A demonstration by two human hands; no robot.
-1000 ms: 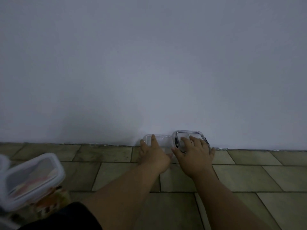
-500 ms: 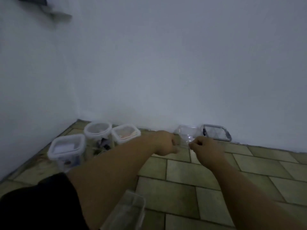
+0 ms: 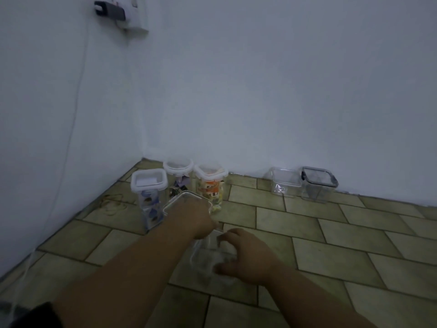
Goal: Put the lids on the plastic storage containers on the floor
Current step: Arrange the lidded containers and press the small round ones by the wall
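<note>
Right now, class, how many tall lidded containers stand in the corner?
3. The square-lidded one stands nearest, left; the round-lidded one behind it; the orange-filled one on the right. The left arm may hide others.

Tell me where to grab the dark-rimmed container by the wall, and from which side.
Take the dark-rimmed container by its rim, from above and the near right. It stands upright and tapers downward, so the rim likely holds best; the wall sits close behind and the clear container close on its left.
</note>
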